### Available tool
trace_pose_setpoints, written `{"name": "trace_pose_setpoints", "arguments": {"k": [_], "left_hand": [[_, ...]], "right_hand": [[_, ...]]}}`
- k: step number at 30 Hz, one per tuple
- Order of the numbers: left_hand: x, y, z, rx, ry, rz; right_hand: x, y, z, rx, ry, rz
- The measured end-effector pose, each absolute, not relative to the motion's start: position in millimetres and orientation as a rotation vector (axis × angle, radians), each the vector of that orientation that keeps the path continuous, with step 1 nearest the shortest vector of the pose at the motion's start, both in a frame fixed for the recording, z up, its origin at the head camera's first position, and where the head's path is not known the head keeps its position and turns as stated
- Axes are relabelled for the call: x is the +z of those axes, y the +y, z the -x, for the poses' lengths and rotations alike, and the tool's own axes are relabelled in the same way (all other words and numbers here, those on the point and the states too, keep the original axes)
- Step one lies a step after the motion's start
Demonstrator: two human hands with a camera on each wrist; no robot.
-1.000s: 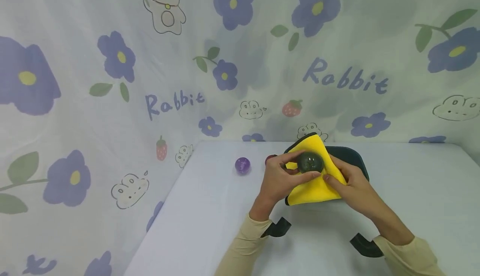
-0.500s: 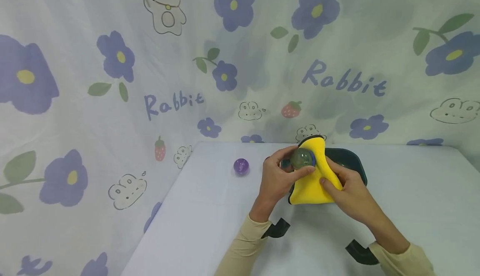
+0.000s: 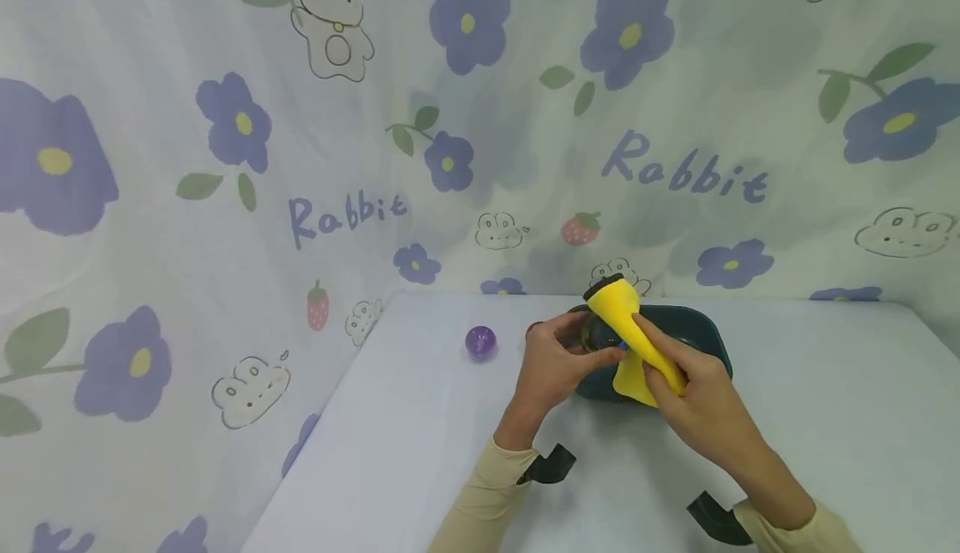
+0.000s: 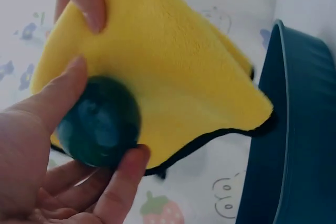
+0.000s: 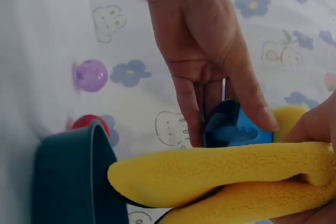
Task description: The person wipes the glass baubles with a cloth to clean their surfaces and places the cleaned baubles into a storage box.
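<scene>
My left hand (image 3: 551,369) holds a dark, glassy ball (image 4: 100,121) between thumb and fingertips. A yellow plush cloth (image 3: 622,311) with black edging is gripped by my right hand (image 3: 705,403), its thumb on the near side. Folded over on itself, the cloth stands up narrow beside the ball in the head view. In the left wrist view it spreads right behind the ball. Both hands are raised over the near left part of a dark teal basin (image 3: 708,328). From the right wrist view the ball looks blue and is partly covered by my left thumb.
On the white table, left of the hands, lies a clear purple ball (image 3: 481,343). A red ball (image 5: 92,123) sits beside the basin, mostly hidden behind my left hand in the head view. Flower-and-rabbit printed curtain (image 3: 510,153) hangs along the table's back and left.
The cloth has gone from spread flat behind the ball to folded and narrow, turned by my right hand. The ball has shifted slightly left in my left hand's hold. More of the basin shows.
</scene>
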State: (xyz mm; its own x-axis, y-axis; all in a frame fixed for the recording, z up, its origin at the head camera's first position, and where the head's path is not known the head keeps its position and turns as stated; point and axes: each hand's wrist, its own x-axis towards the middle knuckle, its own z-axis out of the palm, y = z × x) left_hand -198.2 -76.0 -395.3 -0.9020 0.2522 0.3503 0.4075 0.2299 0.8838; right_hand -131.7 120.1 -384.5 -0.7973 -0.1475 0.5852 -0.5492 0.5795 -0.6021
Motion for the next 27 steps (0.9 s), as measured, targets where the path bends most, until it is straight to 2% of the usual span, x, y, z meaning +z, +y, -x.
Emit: {"name": "trace_pose_setpoints", "arguments": {"k": [6,13,27], "left_hand": [[-399.4,-69.3,189.7,-1.782,-2.404,0.659],[-399.3,-64.2,187.6,-1.724,-2.443,0.718],[-392.1,-66.1,186.9,-1.631,-2.460,0.800]], "right_hand": [[-386.1,127.1,137.8,0.943,-2.292,-0.717],[-385.5,138.1,144.2,0.920,-2.322,-0.786],[-387.7,148.2,151.0,1.236,-2.446,-0.704]]}}
